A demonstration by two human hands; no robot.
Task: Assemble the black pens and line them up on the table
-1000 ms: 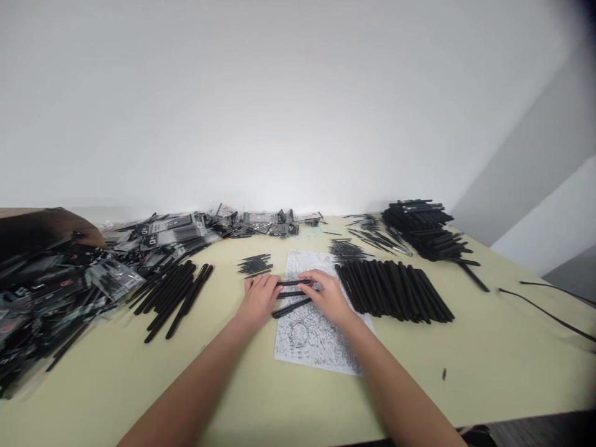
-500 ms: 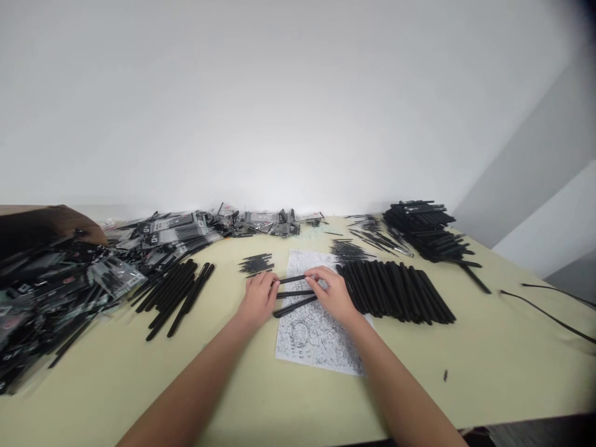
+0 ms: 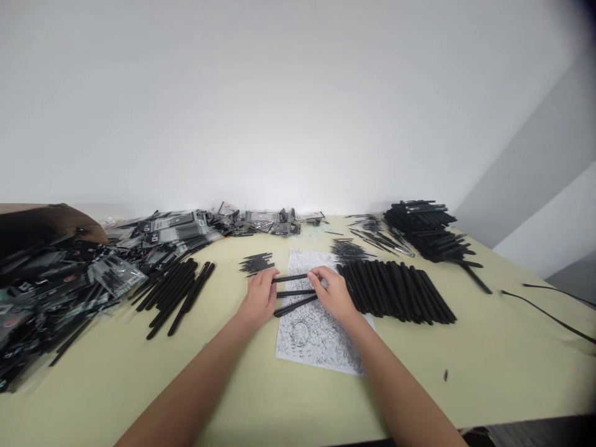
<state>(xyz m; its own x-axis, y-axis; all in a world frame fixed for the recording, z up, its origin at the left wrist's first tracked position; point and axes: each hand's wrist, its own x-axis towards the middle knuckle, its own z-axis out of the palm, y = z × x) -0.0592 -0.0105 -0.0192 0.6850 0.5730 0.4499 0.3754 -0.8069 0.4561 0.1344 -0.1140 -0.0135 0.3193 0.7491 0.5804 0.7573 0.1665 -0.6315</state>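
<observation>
My left hand (image 3: 259, 298) and my right hand (image 3: 333, 293) meet over a scribbled sheet of paper (image 3: 313, 329) on the table. Between them they pinch a thin black pen (image 3: 291, 278), one hand at each end. Two more black pens (image 3: 294, 299) lie on the paper just below it, touching the fingers of both hands. A tidy row of black pens (image 3: 395, 290) lies right of my right hand. A small bunch of thin black rods (image 3: 255, 263) sits just beyond my left hand.
A loose group of black pens (image 3: 179, 295) lies at left, beside a big heap of packaged pens (image 3: 69, 279) and a brown box (image 3: 46, 220). More packets (image 3: 261, 222) line the wall. A stacked pile of pens (image 3: 426, 230) stands at back right; black cables (image 3: 544, 310) trail at right.
The pen held between my hands has risen slightly off the paper and my hands have shifted a little right. Nothing else has moved.
</observation>
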